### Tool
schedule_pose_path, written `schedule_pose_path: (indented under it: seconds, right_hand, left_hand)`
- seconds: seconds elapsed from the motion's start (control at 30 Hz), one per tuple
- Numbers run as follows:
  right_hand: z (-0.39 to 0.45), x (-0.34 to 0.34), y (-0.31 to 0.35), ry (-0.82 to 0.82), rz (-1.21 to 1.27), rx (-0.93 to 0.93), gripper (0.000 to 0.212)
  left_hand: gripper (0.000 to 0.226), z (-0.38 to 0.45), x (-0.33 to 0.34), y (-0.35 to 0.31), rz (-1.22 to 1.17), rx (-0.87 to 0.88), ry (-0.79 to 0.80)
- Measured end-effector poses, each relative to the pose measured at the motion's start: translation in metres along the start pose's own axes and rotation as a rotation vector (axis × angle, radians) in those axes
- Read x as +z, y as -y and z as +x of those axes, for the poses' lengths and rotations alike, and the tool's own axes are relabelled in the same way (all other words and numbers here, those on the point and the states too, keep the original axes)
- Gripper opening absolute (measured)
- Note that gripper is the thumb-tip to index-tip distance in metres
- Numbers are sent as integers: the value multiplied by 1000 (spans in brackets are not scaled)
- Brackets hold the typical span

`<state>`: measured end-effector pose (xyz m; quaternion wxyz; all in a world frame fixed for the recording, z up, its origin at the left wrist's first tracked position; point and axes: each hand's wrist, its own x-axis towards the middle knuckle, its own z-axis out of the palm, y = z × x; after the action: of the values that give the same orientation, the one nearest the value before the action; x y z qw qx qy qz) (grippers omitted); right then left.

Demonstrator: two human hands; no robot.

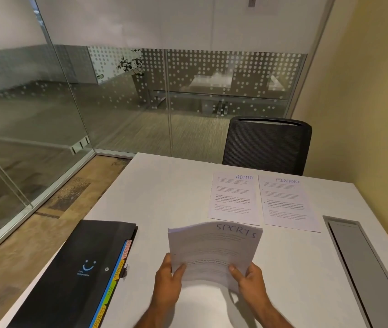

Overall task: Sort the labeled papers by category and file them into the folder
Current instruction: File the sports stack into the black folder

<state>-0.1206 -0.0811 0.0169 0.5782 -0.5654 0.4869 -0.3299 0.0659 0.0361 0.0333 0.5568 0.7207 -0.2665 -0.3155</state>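
Nearest the camera, left hand (168,276) and right hand (250,280) pinch the unsorted stack (214,252), top sheet SPORTS. Closed black folder (74,273) lies left, nothing filed yet. Farther back: ADMIN sheet (234,197) and FINANCE sheet (287,202) laid out; sorting early.

Black folder (77,268), coloured tabs (117,278); white papers (214,252), blue lettering.

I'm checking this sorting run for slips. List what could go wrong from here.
1. The bowed white stack topped SPORTS, held by the left hand and right hand at its near edge only, could fan out and drop sheets.
2. The white ADMIN sheet and white FINANCE sheet nearly touch; piles might mix.
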Motion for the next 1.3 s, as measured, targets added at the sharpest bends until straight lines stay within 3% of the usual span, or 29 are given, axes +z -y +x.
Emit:
schedule_pose_path:
  seconds: [0.23, 0.37, 0.53, 0.63, 0.73, 0.87, 1.0, 1.1, 1.3]
  right_hand:
    - [11, 6, 15, 99, -99, 9, 19]
    - [19, 24, 26, 190, -87, 103, 26]
    - [27, 64, 25, 206, -47, 296, 27]
    - [28, 86, 25, 210, -59, 358, 31]
    - [26, 102, 26, 213, -16, 413, 27]
    - [26, 119, 16, 203, -37, 438, 33]
    - [24, 132, -3, 212, -100, 437, 40]
    - [19, 137, -6, 203, -115, 438, 39]
    - [12, 140, -2, 167, -98, 438, 36]
  left_hand:
    - [20, 12, -16, -2, 52, -76, 37]
    - [25, 25, -43, -13, 87, -114, 44]
    - [33, 39, -89, -17, 269, -96, -53]
    - [27, 43, -127, -9, 376, -144, -124]
    - [20, 41, -169, 5, 732, -182, -160]
    - [61, 31, -207, 39, 1066, -217, -131]
    - [104, 24, -217, 63, 1148, -289, -65]
    - [104, 22, -215, 70, 1179, -299, -17]
    - [78, 17, -207, 67, 1119, -241, 39]
